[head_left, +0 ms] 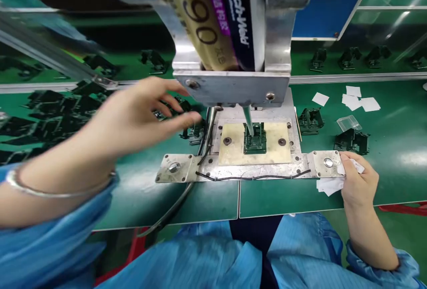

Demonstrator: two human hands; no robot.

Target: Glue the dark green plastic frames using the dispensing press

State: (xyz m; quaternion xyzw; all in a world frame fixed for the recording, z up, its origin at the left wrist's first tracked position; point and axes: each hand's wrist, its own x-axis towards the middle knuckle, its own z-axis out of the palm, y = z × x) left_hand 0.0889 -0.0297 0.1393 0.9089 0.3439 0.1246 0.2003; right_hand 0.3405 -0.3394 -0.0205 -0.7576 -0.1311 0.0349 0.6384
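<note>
My left hand [140, 113] hovers over the green table left of a metal press, fingers apart and curled, reaching toward small black plastic parts [191, 131] beside the machine. It holds nothing I can see. My right hand [355, 182] rests on the table at the right end of the press's base plate [233, 166], fingers closed on a small stack of white paper squares [328, 185]. A black part [255, 140] sits in the fixture on the beige pad [233, 146], under the press's nozzle [248, 122].
Several black parts lie in a heap at the left [50, 111] and singly at the right [352, 140]. Loose white squares [356, 101] and a clear bag [348, 123] lie far right. More parts line the conveyor behind [350, 57]. A cable [180, 200] runs off the table edge.
</note>
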